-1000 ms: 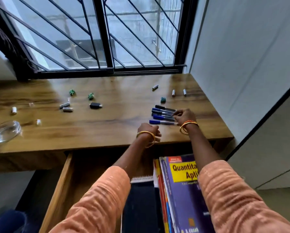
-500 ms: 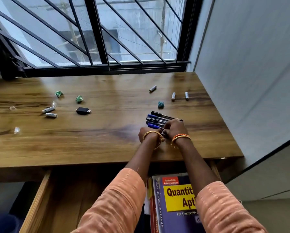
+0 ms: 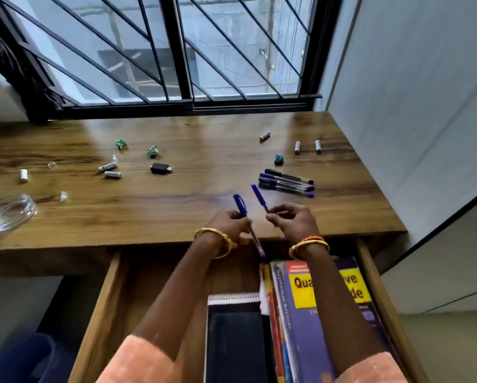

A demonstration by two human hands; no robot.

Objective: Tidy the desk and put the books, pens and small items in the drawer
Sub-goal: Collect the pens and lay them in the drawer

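Over the tabletop's (image 3: pixel 176 211) front edge, her left hand (image 3: pixel 229 226) grips one blue pen (image 3: pixel 245 222) while her right hand's (image 3: pixel 292 221) fingertips pinch another blue pen (image 3: pixel 259 198).

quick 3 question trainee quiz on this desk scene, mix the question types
1. True or false: each hand holds a blue pen.
2. Where do the books lie? A) on the desk B) in the open drawer C) on the floor
3. Fill in: the black USB adapter lies on the ____.

Key
1. True: the left hand grips one blue pen, the right hand pinches another.
2. B: the books lie in the drawer.
3. Desk, where the USB adapter lies.
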